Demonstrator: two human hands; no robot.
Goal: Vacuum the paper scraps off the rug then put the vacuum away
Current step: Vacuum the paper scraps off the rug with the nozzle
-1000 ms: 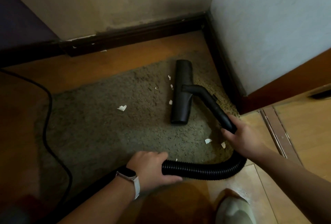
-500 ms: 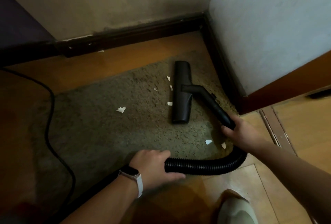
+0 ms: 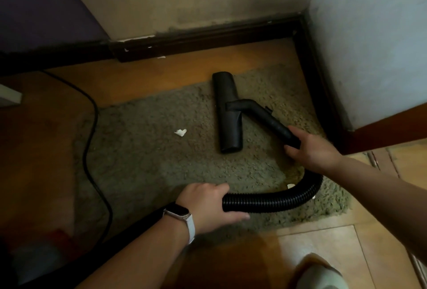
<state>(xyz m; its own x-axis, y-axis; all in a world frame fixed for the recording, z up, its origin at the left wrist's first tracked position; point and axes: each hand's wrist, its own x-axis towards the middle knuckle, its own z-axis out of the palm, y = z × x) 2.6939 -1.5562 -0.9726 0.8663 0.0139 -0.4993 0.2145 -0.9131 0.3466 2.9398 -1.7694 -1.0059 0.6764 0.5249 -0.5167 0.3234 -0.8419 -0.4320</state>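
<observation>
Currently the ribbed hose (image 3: 272, 201) is gripped by the left hand (image 3: 208, 205), fingers & thumb curled round it; a watch (image 3: 179, 212) is worn on that wrist. The rigid tube (image 3: 271, 123) is clasped by the right hand (image 3: 315, 151), fingers wrapped round its lower end. The floor head (image 3: 227, 113) is set flat on the rug (image 3: 143, 173), just beyond & left of the right hand. One paper scrap (image 3: 180, 132) is seen ahead of the left hand, apart from the head. A 2nd scrap (image 3: 291, 186) is half hidden at the hose bend, betw. the hands. A black cord (image 3: 91, 131) is laid well left of the left hand.
</observation>
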